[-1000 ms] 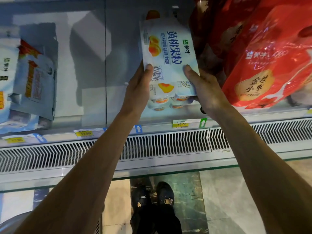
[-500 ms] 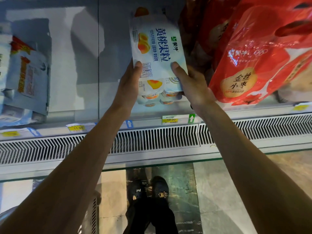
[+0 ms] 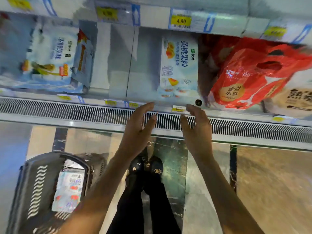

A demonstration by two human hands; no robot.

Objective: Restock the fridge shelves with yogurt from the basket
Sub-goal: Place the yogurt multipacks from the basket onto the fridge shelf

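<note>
A white-and-blue peach yogurt multipack (image 3: 179, 68) lies on the fridge shelf (image 3: 118, 68), beside a red bagged pack. My left hand (image 3: 139, 127) and my right hand (image 3: 196, 130) hover in front of the shelf edge, just below the pack, fingers relaxed and holding nothing. A dark shopping basket (image 3: 38, 186) stands on the floor at lower left with another white yogurt pack (image 3: 69, 190) inside.
Red bagged packs (image 3: 249, 73) fill the shelf's right side; a blue-white pack (image 3: 49, 56) lies at its left. A vent grille (image 3: 84, 108) and price tags run along the shelf front. My shoes (image 3: 146, 168) stand on the tiled floor.
Both hands have let go of the peach yogurt pack and pulled back toward me; the pack stays on the shelf. The view has dropped, and the basket has come into view.
</note>
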